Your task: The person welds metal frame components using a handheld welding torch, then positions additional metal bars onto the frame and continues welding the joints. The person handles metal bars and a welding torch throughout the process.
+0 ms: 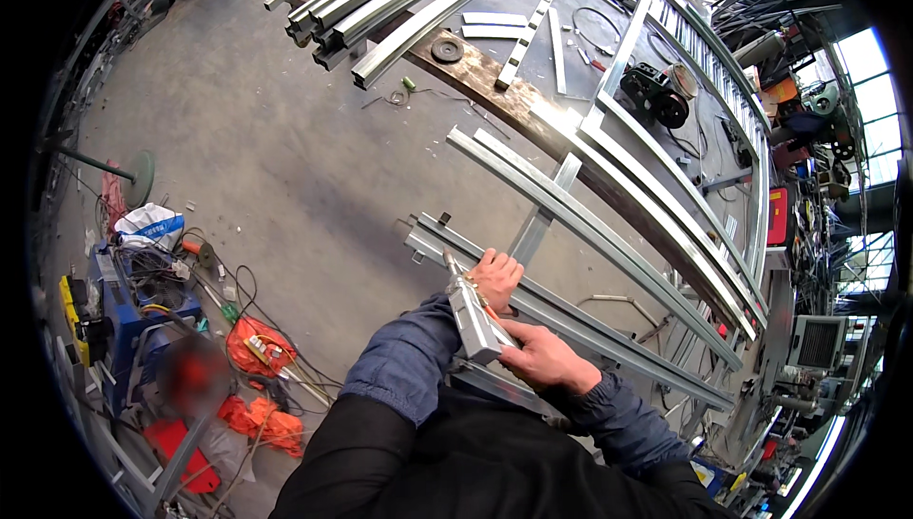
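My right hand grips the near end of a short grey metal piece, boxy in shape, with a narrow tip at its far end. Close against its right side is my left hand, fingers curled in; what they hold is hidden. A thin orange strip shows between the two hands, too small to name. Beneath and beyond my hands run long galvanized metal channels, laid across a crosspiece.
More channels lie stacked on a rusty beam at the far side. On the left floor are a blue machine, orange bags and tangled cables. A dark motor-like machine stands at the far right.
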